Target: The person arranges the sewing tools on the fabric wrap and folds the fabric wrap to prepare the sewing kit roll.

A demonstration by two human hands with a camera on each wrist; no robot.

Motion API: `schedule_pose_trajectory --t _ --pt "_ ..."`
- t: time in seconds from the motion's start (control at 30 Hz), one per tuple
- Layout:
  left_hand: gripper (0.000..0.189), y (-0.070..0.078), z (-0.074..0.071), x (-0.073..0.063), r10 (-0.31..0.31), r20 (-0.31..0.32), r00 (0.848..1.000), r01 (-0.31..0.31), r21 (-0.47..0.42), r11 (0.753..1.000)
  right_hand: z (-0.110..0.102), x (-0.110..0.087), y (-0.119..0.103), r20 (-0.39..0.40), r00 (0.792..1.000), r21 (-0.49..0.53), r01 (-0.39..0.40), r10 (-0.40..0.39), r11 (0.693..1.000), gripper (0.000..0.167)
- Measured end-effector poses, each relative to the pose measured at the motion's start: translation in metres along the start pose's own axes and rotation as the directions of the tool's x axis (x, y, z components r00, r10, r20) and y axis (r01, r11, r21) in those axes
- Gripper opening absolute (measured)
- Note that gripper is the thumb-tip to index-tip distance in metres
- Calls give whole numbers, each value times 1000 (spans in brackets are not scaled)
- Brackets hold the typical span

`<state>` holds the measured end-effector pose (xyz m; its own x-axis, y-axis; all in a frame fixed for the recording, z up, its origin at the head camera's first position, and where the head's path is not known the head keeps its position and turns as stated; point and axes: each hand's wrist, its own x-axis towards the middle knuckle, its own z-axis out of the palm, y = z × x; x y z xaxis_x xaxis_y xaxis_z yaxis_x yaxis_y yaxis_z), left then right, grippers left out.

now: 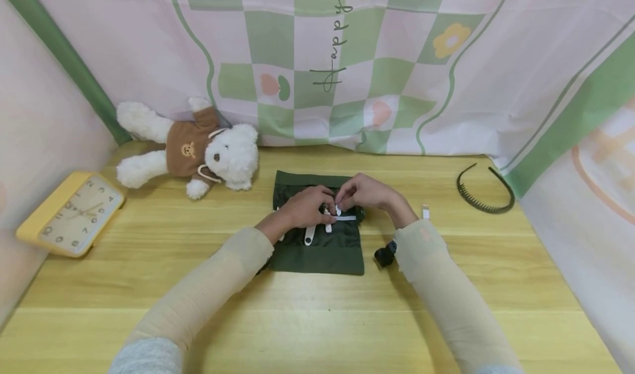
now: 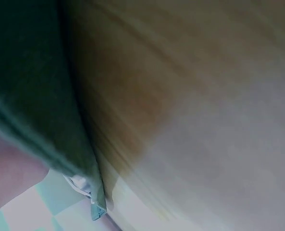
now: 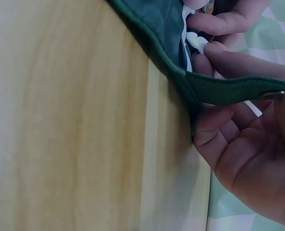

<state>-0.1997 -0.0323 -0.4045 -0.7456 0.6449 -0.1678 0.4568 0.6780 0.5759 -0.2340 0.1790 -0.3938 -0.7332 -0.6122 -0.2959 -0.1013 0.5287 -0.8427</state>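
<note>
A dark green fabric organizer [image 1: 317, 259] lies unfolded on the table under both hands. My right hand [image 1: 368, 191] pinches a small white piece with a scalloped end [image 3: 196, 42] by the organizer's right side. A thin white end [image 3: 254, 109] shows beyond the organizer's flap [image 3: 229, 89] in the right wrist view. At the white elastic band [image 1: 345, 218], my left hand [image 1: 306, 206] pinches with thumb and fingers. Below that hand, a white strap with a dark snap [image 1: 310, 236] and another white piece [image 1: 328, 228] lie on the organizer.
Right of the organizer are a small black object [image 1: 385, 255], a white connector [image 1: 425, 211] and a black headband [image 1: 485, 200]. A white plush bear [image 1: 187, 153] in a brown top lies back left, near a yellow clock [image 1: 71, 214]. A checkered curtain [image 1: 337, 65] hangs behind the table.
</note>
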Motion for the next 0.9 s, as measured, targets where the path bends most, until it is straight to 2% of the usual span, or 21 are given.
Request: schedule_pose_trajectory --t 0.37,0.9 --pt "12 0 0 -1 7 -5 1000 -7 -10 1000 0 -2 -2 12 1000 10 -28 28 1000 13" --pt "13 0 0 -1 11 -6 1000 -11 -16 1000 -1 -1 -1 63 998 -24 10 -9 1000 12"
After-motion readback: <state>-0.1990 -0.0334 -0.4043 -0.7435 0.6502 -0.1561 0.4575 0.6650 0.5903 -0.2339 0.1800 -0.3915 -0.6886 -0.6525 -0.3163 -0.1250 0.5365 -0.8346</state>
